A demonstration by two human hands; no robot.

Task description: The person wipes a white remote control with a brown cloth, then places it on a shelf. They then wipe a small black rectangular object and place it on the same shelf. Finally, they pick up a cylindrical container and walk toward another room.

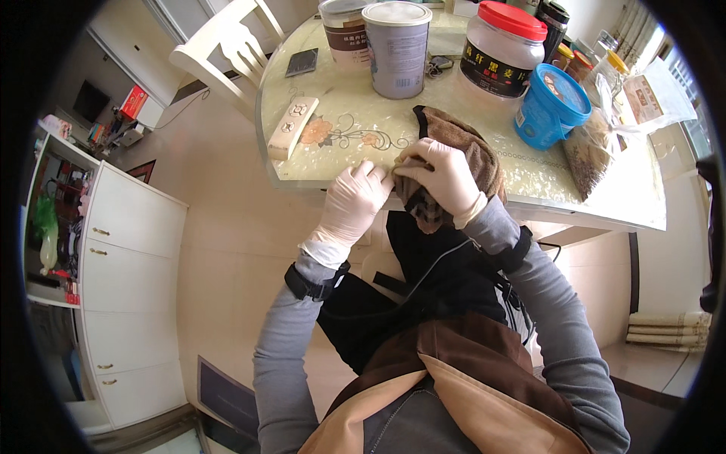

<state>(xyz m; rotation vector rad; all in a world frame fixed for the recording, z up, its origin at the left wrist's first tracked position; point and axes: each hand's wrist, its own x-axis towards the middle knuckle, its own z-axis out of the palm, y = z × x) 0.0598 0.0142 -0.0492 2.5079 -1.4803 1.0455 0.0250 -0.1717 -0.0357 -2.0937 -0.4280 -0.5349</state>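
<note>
Both of my hands wear pale thin gloves and meet at the near edge of a glass-topped table (346, 164). A brown fabric item with black trim (462, 136) lies on the table and hangs over its edge. My right hand (445, 176) is on the fabric, with thumb and fingers pinched at its left side. My left hand (357, 198) is beside it, fingers curled, the fingertips close to those of my right hand. Whether the left fingers grip the cloth or something small cannot be made out. A white remote control (293, 128) lies to the left of my hands.
Farther back stand a grey canister (397, 51), a brown-labelled tub (343, 34), a red-lidded plastic jar (502, 51) and a blue bucket (553, 108). A plastic bag of dry goods (592, 147) is at the right. A white chair (227, 48) stands behind left, a white cabinet (133, 238) further left.
</note>
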